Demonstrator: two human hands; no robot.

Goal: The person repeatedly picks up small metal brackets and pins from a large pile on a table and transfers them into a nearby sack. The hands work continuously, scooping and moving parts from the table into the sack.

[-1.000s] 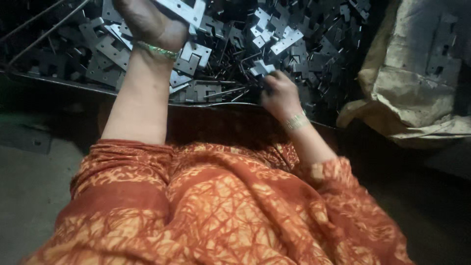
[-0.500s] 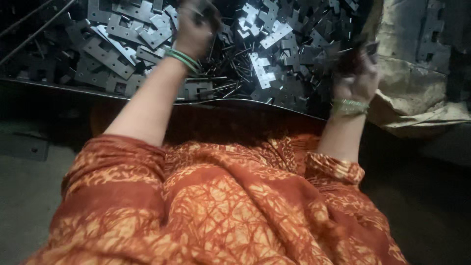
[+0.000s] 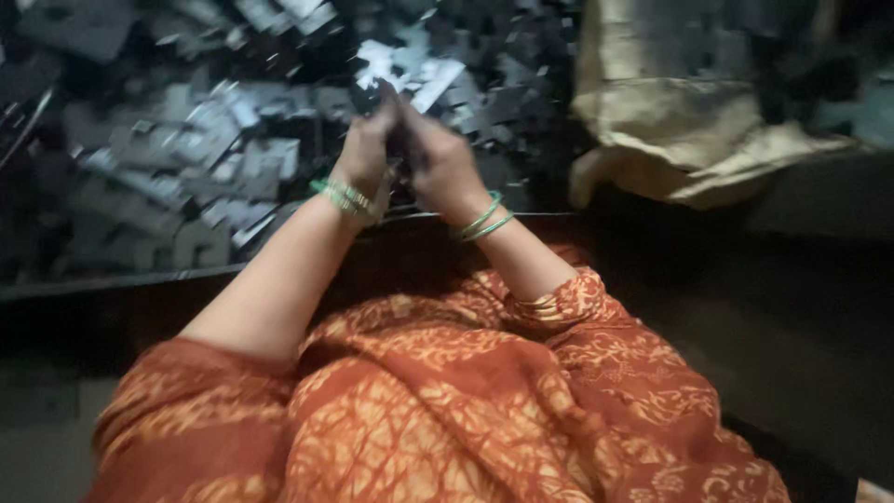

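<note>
Small dark metal piece (image 3: 402,142): pinched between both hands, held above the near edge of the heap; shape too blurred to tell.
Left hand (image 3: 371,149): fingers curled closed on the piece; green bangles (image 3: 341,196) at the wrist.
Right hand (image 3: 438,160): fingers closed on the same piece, touching the left hand; green bangles at the wrist.
Heap of flat stamped metal brackets (image 3: 186,177): grey, notched, spread behind the hands.
Tan sack (image 3: 689,130): crumpled, right of the heap.
Orange patterned garment (image 3: 466,410): foreground.
</note>
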